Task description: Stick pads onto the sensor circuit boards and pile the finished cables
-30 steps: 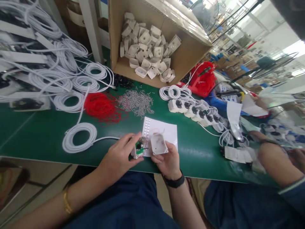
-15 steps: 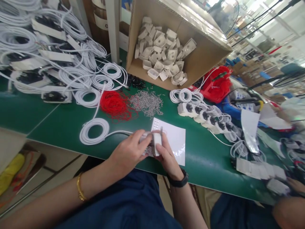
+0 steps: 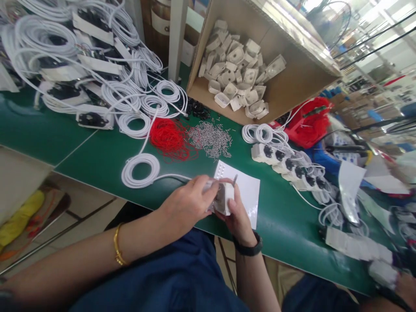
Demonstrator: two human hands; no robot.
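Note:
Both of my hands meet over a small white plastic socket housing (image 3: 229, 198) near the table's front edge. My right hand (image 3: 241, 219) is closed around its right side, thumb on the white face. Closed over the housing's left end, my left hand (image 3: 190, 201) hides much of it. The housing's greyish inner side shows between my fingers. A small grey tip sticks up by the right fingers; I cannot make out what it is. A white cable runs to my left hand from a coil (image 3: 141, 170) on the left. Under the right hand lies a white sheet (image 3: 251, 190).
Beyond my hands lie red wires (image 3: 170, 138) and a pile of screws (image 3: 211, 138). A cardboard box (image 3: 299, 82) holds white housings. Coiled cables (image 3: 134, 123) crowd the left; sockets (image 3: 292, 169) stand in a row at right. Another person's hand (image 3: 406, 288) is at lower right.
The housing has turned in my hands, so more of its greyish inner side shows. The table and its contents appear shifted, mostly rightward, as the camera moved.

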